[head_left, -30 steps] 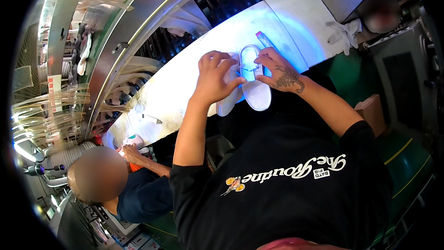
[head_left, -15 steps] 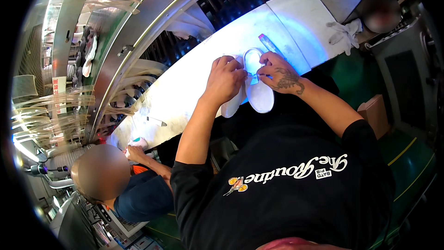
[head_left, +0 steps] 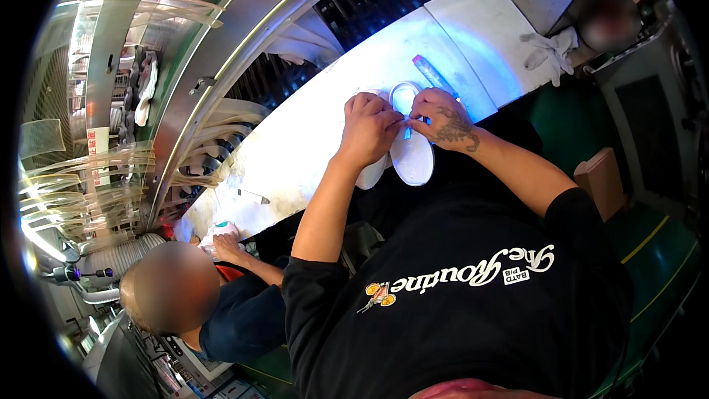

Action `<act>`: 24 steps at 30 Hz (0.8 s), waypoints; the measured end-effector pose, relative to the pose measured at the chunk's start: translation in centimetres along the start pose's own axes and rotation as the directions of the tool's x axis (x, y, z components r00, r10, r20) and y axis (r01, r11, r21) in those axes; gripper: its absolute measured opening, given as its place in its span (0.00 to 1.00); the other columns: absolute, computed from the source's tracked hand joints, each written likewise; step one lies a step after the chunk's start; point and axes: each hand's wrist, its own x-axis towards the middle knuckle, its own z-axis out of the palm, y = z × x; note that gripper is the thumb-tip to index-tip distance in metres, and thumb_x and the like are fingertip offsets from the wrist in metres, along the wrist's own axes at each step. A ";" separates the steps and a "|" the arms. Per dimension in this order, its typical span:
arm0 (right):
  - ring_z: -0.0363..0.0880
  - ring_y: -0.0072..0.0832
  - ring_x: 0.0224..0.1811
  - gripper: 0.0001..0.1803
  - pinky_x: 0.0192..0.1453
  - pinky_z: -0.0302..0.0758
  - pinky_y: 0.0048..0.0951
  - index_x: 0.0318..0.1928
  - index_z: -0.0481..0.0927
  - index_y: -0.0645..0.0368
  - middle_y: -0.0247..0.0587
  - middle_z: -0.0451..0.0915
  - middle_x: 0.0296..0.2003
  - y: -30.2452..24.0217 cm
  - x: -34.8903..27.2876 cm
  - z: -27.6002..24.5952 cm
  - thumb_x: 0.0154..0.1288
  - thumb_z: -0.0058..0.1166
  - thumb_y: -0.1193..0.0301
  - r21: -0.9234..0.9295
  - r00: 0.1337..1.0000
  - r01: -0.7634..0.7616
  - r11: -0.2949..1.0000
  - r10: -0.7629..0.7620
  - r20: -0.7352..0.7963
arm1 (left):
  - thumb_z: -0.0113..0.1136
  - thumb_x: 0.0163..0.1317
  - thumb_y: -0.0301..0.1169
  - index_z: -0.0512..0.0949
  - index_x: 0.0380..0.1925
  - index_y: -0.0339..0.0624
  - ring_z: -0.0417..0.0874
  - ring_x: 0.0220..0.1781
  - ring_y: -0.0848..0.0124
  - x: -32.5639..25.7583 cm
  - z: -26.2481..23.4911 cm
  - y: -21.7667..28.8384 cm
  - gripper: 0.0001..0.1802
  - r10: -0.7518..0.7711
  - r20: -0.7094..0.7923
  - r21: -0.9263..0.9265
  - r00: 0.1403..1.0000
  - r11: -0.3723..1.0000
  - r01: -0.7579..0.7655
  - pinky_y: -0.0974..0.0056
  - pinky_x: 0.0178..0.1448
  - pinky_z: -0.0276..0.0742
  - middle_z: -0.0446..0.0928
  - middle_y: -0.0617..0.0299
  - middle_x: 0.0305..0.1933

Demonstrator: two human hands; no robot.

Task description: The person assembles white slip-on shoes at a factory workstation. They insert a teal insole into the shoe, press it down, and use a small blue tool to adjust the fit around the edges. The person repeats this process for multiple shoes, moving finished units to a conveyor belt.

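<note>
A white shoe (head_left: 412, 162) lies under my hands in blue-violet light, its rounded toe toward me and its heel opening away. My left hand (head_left: 369, 129) is closed, thumb and fingertips pinched at the middle of the shoe. From the other side, my right hand (head_left: 443, 114), tattooed on its back, pinches at the same spot, the fingertips of both hands nearly meeting. What they grip there is too small to make out. A second white shoe (head_left: 371, 175) lies beside it, partly covered by my left hand.
A slim red-ended tool (head_left: 427, 69) lies beyond my right hand on the pale bench (head_left: 295, 129). White gloves (head_left: 550, 53) rest at its right end, a small tool (head_left: 253, 196) further left. A co-worker's hand (head_left: 226, 244) holds a white item at left. A cardboard box (head_left: 600, 183) stands right.
My left hand has shifted right, bringing its fingertips closer to my right hand's. The shoe has moved slightly toward me. The co-worker has moved a little to the right.
</note>
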 end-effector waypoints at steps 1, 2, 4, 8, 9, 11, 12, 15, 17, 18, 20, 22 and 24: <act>0.83 0.40 0.53 0.07 0.63 0.80 0.44 0.39 0.91 0.56 0.37 0.84 0.45 0.3 -0.1 0.0 0.67 0.72 0.66 0.001 0.999 0.044 0.999 -0.044 -0.011 | 0.78 0.57 0.30 0.94 0.41 0.49 0.78 0.59 0.55 0.0 0.1 0.0 0.11 -0.007 0.001 -0.002 1.000 1.000 0.007 0.48 0.71 0.67 0.84 0.61 0.45; 0.82 0.40 0.53 0.07 0.62 0.80 0.44 0.39 0.91 0.56 0.37 0.84 0.46 0.6 -0.2 0.1 0.68 0.72 0.66 0.002 0.996 0.089 0.996 -0.088 -0.023 | 0.78 0.57 0.31 0.94 0.41 0.49 0.78 0.59 0.55 0.0 0.2 0.0 0.11 -0.013 0.001 -0.004 1.000 1.000 0.013 0.48 0.72 0.67 0.84 0.61 0.45; 0.82 0.40 0.53 0.06 0.62 0.79 0.44 0.40 0.90 0.55 0.37 0.83 0.46 0.8 -0.2 0.1 0.69 0.70 0.67 -0.003 0.989 0.143 0.990 -0.143 -0.023 | 0.78 0.57 0.31 0.94 0.40 0.49 0.78 0.60 0.55 0.0 0.2 0.1 0.10 -0.022 0.009 -0.001 1.000 1.000 0.022 0.48 0.72 0.67 0.84 0.62 0.45; 0.80 0.41 0.54 0.05 0.64 0.77 0.46 0.43 0.89 0.55 0.38 0.82 0.48 0.5 0.0 -0.3 0.73 0.67 0.68 -0.028 0.987 0.158 0.987 -0.158 0.028 | 0.77 0.57 0.32 0.93 0.39 0.49 0.77 0.60 0.55 0.0 0.2 0.1 0.09 -0.023 0.018 0.014 1.000 1.000 0.023 0.47 0.73 0.66 0.84 0.62 0.45; 0.80 0.42 0.54 0.05 0.64 0.77 0.47 0.44 0.88 0.55 0.38 0.81 0.48 0.4 0.0 -0.4 0.74 0.66 0.68 -0.034 0.987 0.155 0.987 -0.154 0.042 | 0.77 0.57 0.31 0.93 0.39 0.49 0.77 0.60 0.55 0.0 0.2 0.1 0.09 -0.021 0.016 0.017 1.000 1.000 0.021 0.47 0.73 0.66 0.84 0.62 0.46; 0.79 0.42 0.55 0.05 0.65 0.76 0.47 0.44 0.88 0.55 0.38 0.80 0.49 0.5 0.0 -0.4 0.74 0.65 0.68 -0.035 0.988 0.146 0.989 -0.144 0.054 | 0.76 0.57 0.31 0.93 0.39 0.48 0.77 0.60 0.55 0.0 0.1 0.1 0.09 -0.022 0.030 0.019 0.999 1.000 0.021 0.47 0.73 0.65 0.84 0.62 0.45; 0.79 0.42 0.56 0.05 0.66 0.75 0.47 0.44 0.87 0.55 0.38 0.80 0.49 0.5 0.0 -0.4 0.74 0.65 0.68 -0.036 0.988 0.142 0.989 -0.139 0.060 | 0.76 0.57 0.31 0.93 0.39 0.48 0.77 0.60 0.55 0.0 0.1 0.1 0.09 -0.022 0.037 0.020 0.999 1.000 0.022 0.47 0.74 0.65 0.84 0.61 0.45; 0.79 0.42 0.56 0.05 0.66 0.75 0.46 0.44 0.87 0.54 0.38 0.79 0.49 0.3 0.0 -0.5 0.74 0.65 0.68 -0.035 0.988 0.140 0.989 -0.138 0.062 | 0.75 0.57 0.30 0.93 0.38 0.49 0.77 0.61 0.55 0.1 0.2 0.1 0.09 -0.010 0.027 0.025 1.000 1.000 0.010 0.45 0.75 0.64 0.85 0.62 0.46; 0.79 0.41 0.57 0.05 0.66 0.75 0.46 0.43 0.87 0.54 0.39 0.79 0.49 0.3 0.0 -0.5 0.74 0.65 0.68 -0.041 0.989 0.124 0.991 -0.120 0.082 | 0.75 0.57 0.30 0.93 0.38 0.49 0.77 0.62 0.56 0.2 0.0 0.0 0.08 0.008 0.053 0.012 0.999 1.000 -0.009 0.45 0.76 0.63 0.85 0.63 0.47; 0.79 0.41 0.57 0.05 0.66 0.75 0.46 0.43 0.87 0.54 0.39 0.79 0.50 0.3 0.1 -0.5 0.74 0.65 0.68 -0.045 0.990 0.116 0.992 -0.112 0.092 | 0.75 0.58 0.30 0.93 0.38 0.49 0.77 0.62 0.56 0.2 -0.1 0.0 0.08 0.017 0.065 0.005 0.998 1.000 -0.018 0.45 0.77 0.62 0.85 0.63 0.48; 0.79 0.41 0.57 0.05 0.66 0.75 0.47 0.43 0.87 0.54 0.39 0.78 0.50 0.1 0.2 -0.6 0.74 0.66 0.68 -0.055 0.989 0.126 0.990 -0.121 0.089 | 0.74 0.58 0.30 0.93 0.38 0.49 0.77 0.63 0.56 0.2 -0.1 -0.2 0.08 0.008 0.085 -0.015 0.996 1.000 -0.007 0.44 0.78 0.61 0.86 0.64 0.48; 0.79 0.42 0.58 0.05 0.67 0.75 0.47 0.43 0.88 0.54 0.40 0.78 0.51 0.2 0.3 -0.5 0.73 0.66 0.68 -0.056 0.987 0.140 0.989 -0.135 0.082 | 0.74 0.59 0.29 0.93 0.39 0.50 0.76 0.63 0.57 0.2 -0.1 -0.2 0.08 -0.005 0.101 -0.025 0.995 1.000 0.007 0.45 0.78 0.59 0.86 0.65 0.48; 0.79 0.42 0.59 0.05 0.68 0.74 0.48 0.43 0.88 0.54 0.40 0.77 0.51 0.6 0.1 -0.3 0.73 0.67 0.68 -0.047 0.985 0.158 0.986 -0.154 0.071 | 0.74 0.59 0.29 0.93 0.39 0.50 0.76 0.63 0.57 0.3 0.0 -0.1 0.08 -0.023 0.116 -0.025 0.993 0.999 0.026 0.45 0.78 0.59 0.86 0.65 0.48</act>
